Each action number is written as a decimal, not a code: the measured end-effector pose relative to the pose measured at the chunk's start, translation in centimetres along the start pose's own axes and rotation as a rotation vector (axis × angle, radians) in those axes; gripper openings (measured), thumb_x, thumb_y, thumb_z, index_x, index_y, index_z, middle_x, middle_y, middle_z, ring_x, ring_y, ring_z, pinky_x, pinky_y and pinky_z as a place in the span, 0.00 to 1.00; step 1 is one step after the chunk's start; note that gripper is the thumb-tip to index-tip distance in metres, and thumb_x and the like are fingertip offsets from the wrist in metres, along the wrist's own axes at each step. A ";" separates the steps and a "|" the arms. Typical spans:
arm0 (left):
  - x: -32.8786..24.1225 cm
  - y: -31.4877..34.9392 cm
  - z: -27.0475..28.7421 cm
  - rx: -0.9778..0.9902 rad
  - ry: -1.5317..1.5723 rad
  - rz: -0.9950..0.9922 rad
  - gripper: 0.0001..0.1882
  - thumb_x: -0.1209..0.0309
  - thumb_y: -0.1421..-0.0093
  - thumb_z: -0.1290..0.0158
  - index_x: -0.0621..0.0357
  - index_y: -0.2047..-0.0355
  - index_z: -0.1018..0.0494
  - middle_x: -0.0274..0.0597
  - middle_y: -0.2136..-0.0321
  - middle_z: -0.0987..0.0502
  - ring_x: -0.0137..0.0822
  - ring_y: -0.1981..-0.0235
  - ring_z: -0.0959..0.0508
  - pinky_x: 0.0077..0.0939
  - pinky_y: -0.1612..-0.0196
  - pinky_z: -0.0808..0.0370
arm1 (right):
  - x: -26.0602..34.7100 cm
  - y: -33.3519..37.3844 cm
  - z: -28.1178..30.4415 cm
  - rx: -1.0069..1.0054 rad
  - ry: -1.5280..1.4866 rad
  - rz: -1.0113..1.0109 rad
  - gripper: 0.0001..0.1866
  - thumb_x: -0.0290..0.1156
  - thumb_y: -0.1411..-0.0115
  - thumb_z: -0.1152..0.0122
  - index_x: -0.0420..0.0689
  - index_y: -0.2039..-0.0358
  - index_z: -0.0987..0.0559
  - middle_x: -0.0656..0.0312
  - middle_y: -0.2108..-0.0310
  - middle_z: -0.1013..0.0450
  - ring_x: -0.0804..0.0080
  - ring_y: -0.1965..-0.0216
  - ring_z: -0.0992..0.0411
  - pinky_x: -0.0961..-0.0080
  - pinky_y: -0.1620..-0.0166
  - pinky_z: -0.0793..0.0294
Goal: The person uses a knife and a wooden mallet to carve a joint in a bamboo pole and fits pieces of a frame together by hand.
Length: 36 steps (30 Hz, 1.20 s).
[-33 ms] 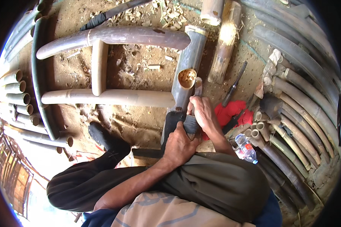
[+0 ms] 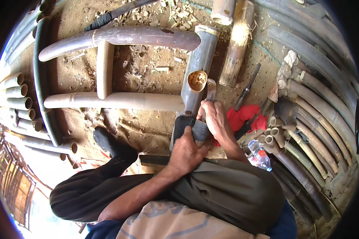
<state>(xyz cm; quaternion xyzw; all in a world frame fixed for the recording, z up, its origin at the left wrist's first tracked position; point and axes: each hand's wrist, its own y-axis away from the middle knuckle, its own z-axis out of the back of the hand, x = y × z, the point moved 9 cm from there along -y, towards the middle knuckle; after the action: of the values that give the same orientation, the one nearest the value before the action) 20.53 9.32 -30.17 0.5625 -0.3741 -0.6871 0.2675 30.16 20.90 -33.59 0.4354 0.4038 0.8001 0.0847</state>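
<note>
Looking down over the person's lap, I see the right hand with its fingers curled tight around a dark-wrapped tool; a greyish blade sticks out just beyond those fingers. The left hand has its fingers closed on the near end of the same handle, though part of that grip is hidden from me. A thick grey bamboo pole lies just left of the right fingers and runs away from them, its round hole a little beyond the fingertips. Farther out and left of both hands' fingers, an upper crosspiece and a lower crosspiece meet the pole, bridged by a short strut. Just right of the right fingers lies a red cloth; nearer the lap rests a plastic bottle. Wood chips litter the ground far beyond the fingers.
</note>
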 end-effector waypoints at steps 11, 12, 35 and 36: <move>-9.4 -4.6 17.7 -0.298 -0.865 -0.168 0.06 0.76 0.50 0.41 0.60 0.70 0.18 0.48 0.76 0.17 0.42 0.74 0.15 0.38 0.69 0.20 | 4.3 -2.9 -7.4 0.278 -1.249 -0.112 0.16 0.41 0.27 0.48 0.40 0.56 0.21 0.58 0.62 0.20 0.67 0.62 0.20 0.60 0.58 0.16; -11.4 -4.6 17.5 -0.276 -0.973 -0.126 0.07 0.78 0.50 0.40 0.60 0.69 0.17 0.47 0.77 0.17 0.40 0.74 0.16 0.36 0.70 0.21 | 4.5 -2.7 -7.4 0.287 -1.355 -0.090 0.17 0.42 0.27 0.48 0.41 0.56 0.21 0.59 0.63 0.20 0.67 0.62 0.20 0.59 0.58 0.17; -17.6 -9.6 -7.6 0.210 -0.905 -0.949 0.50 0.81 0.52 0.35 0.37 0.31 0.45 0.53 0.40 0.39 0.57 0.41 0.29 0.42 0.46 0.17 | -2.6 0.7 10.7 -0.346 0.532 0.437 0.19 0.35 0.37 0.36 0.43 0.48 0.24 0.56 0.55 0.24 0.57 0.51 0.26 0.57 0.46 0.26; -18.5 -9.9 -6.6 0.145 -0.828 -0.966 0.51 0.82 0.53 0.36 0.36 0.31 0.46 0.54 0.39 0.40 0.59 0.40 0.29 0.43 0.45 0.17 | -0.7 0.1 11.5 -0.344 0.640 0.454 0.19 0.35 0.37 0.36 0.43 0.48 0.24 0.56 0.55 0.24 0.56 0.51 0.26 0.57 0.46 0.26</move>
<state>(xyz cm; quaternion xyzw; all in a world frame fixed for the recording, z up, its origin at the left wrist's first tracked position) 31.65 28.19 -28.20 0.3724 -0.1962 -0.8635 -0.2777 39.44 27.09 -30.53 0.2226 0.1643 0.9490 -0.1515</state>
